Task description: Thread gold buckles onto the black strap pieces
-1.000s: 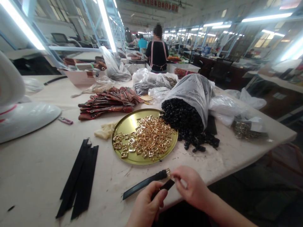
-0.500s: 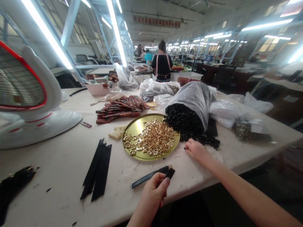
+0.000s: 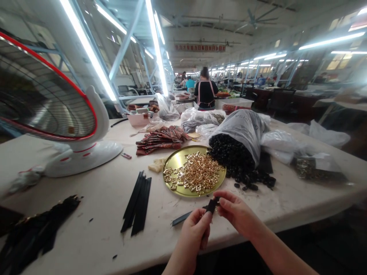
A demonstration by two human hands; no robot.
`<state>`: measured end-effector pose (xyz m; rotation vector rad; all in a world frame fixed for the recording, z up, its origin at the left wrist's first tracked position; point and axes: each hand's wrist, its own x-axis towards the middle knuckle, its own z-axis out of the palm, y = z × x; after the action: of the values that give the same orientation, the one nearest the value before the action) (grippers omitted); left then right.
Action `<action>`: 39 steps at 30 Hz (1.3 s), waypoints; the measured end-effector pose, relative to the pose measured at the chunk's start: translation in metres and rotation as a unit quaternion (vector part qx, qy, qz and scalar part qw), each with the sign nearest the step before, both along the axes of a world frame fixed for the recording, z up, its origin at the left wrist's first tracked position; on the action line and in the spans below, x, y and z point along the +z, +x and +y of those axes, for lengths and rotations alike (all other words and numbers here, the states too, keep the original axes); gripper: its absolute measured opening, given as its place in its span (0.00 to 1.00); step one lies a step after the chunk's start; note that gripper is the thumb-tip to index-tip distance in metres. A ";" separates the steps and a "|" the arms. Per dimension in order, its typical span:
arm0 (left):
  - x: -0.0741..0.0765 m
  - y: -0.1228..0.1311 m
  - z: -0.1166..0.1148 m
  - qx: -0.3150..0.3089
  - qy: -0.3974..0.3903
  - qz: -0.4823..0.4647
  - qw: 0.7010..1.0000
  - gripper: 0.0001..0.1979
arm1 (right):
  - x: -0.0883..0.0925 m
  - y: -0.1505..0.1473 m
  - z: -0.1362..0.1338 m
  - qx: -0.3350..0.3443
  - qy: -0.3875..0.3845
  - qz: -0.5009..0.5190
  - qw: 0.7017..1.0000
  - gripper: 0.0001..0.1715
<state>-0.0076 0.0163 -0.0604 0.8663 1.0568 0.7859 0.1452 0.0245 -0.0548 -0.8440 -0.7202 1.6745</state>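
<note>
My left hand (image 3: 197, 228) is closed around a black strap (image 3: 211, 206), its end pointing up and right. My right hand (image 3: 235, 213) pinches at that end, fingertips touching it; a small black piece seems to be between them, partly hidden. A dark strap length (image 3: 180, 219) sticks out left behind my left hand; whether it belongs to the held strap I cannot tell. Just beyond lies a round gold tray (image 3: 181, 154) heaped with gold metal buckles (image 3: 199, 172). Small black pieces (image 3: 232, 152) spill from a grey plastic bag (image 3: 243, 128) right of the tray.
Black straps (image 3: 140, 206) lie left of the tray, with a larger strap bundle (image 3: 43, 229) at the near left. A white and red fan (image 3: 83, 156) stands at left. Reddish-brown strips (image 3: 160, 139) and clear plastic bags (image 3: 281, 141) lie farther back. A person (image 3: 205, 91) stands beyond the table.
My right hand has moved left from beside the spilled black pieces to the strap end in my left hand. The view has shifted, so the table things appear farther right.
</note>
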 end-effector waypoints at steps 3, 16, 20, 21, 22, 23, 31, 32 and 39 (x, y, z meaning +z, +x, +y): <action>-0.001 -0.002 -0.002 0.008 -0.026 -0.022 0.999 0.16 | 0.000 -0.003 -0.002 0.001 0.054 -0.080 0.995 0.14; -0.015 -0.013 0.015 -0.037 0.040 0.116 0.992 0.10 | -0.014 -0.003 0.007 0.051 0.148 -0.301 0.941 0.14; -0.013 -0.021 0.019 -0.077 0.091 0.172 0.978 0.07 | -0.018 -0.004 0.007 0.094 0.148 -0.317 0.932 0.17; -0.012 -0.023 0.019 -0.085 0.095 0.177 0.976 0.07 | -0.018 -0.004 0.006 0.103 0.149 -0.320 0.930 0.17; -0.011 -0.025 0.019 -0.090 0.099 0.182 0.974 0.07 | -0.018 -0.004 0.005 0.109 0.153 -0.323 0.927 0.17; -0.011 -0.026 0.019 -0.094 0.103 0.187 0.972 0.07 | -0.018 -0.005 0.004 0.112 0.158 -0.328 0.925 0.17; -0.011 -0.021 0.021 -0.066 0.156 0.222 0.960 0.09 | -0.018 -0.012 0.008 0.075 0.142 -0.288 0.944 0.20; -0.010 -0.019 0.021 -0.062 0.152 0.220 0.962 0.10 | -0.019 -0.012 0.009 0.064 0.107 -0.253 0.959 0.20; -0.002 -0.013 0.014 -0.055 0.191 0.226 0.954 0.10 | -0.022 -0.012 0.008 0.034 -0.009 -0.172 0.984 0.12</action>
<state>-0.0201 0.0302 -0.0620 1.4734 1.2609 0.7254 0.1328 0.0326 -0.0771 -1.1498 -0.9800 1.6135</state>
